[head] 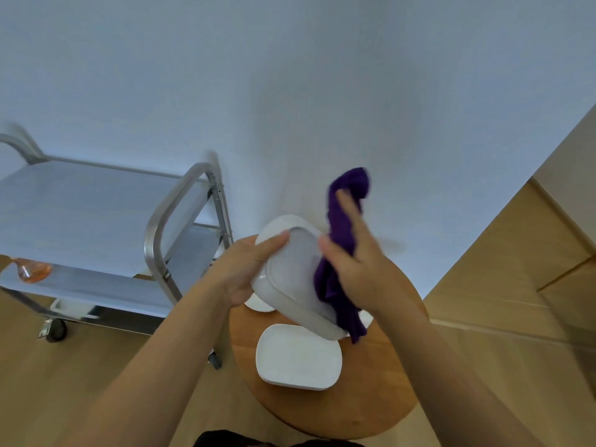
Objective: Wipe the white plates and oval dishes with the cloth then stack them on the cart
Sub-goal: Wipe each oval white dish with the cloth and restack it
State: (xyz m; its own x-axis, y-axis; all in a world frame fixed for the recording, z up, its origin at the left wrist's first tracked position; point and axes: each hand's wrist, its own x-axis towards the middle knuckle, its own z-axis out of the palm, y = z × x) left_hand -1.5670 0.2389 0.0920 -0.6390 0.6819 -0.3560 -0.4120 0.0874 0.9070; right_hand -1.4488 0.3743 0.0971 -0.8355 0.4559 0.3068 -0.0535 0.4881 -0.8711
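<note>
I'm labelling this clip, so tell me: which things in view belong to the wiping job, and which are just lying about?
Part of the job:
- white dish, held tilted in the left hand
- purple cloth in the right hand
- white plate on the round wooden table
- metal cart

Lying about:
- orange glass item on the cart

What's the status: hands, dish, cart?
Left hand grips tilted white dish. Right hand holds purple cloth against it. Cart top bare.
</note>
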